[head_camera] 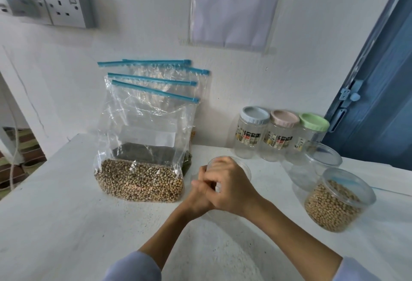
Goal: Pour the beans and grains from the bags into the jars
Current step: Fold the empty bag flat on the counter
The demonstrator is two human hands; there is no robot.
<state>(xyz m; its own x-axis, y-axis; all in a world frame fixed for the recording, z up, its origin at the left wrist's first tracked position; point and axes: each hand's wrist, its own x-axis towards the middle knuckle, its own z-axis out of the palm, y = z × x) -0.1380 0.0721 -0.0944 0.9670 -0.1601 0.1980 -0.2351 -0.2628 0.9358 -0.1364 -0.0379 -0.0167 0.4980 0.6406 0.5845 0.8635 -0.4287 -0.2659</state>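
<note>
Clear glossy plastic on a matt white worktop point(55, 214).

The zip bags point(142, 138) are thin, crinkled, shiny film with blue plastic sliders; the front one holds dull, pale tan beans. The jars point(253, 138) at the wall are smooth clear plastic with ridged pastel lids. The tub of beans point(336, 202) is clear too. The worktop looks faintly speckled, the wall point(145, 24) painted and matt.
</note>
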